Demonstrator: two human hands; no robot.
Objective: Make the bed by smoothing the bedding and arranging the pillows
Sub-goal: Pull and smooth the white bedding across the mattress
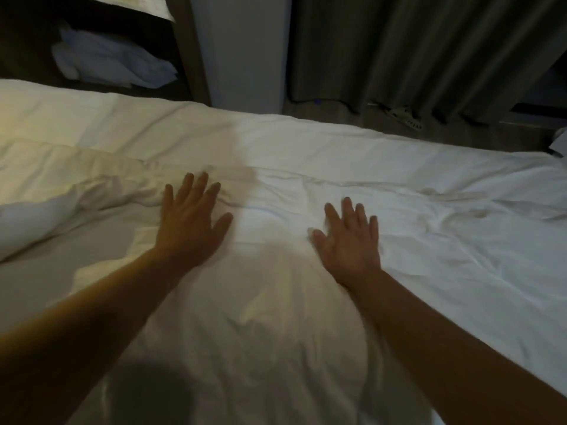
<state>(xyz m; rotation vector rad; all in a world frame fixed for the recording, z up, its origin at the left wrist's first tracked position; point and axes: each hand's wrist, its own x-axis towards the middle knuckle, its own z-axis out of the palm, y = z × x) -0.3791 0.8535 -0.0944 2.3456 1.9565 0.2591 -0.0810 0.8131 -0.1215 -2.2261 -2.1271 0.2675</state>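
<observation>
dim room, grey curtain [429, 50] at back | white duvet [306, 154] rumpled across the view, creased at right | left hand [191, 223] palm down on duvet, grip spread | right hand [349, 240] likewise, apart from the left, grip spread

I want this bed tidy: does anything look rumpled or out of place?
Yes. The duvet is creased right of the right hand and bunched in a ridge by the left hand; both hands lie flat on it. What looks like a sandal lies on the floor by the curtain.
</observation>
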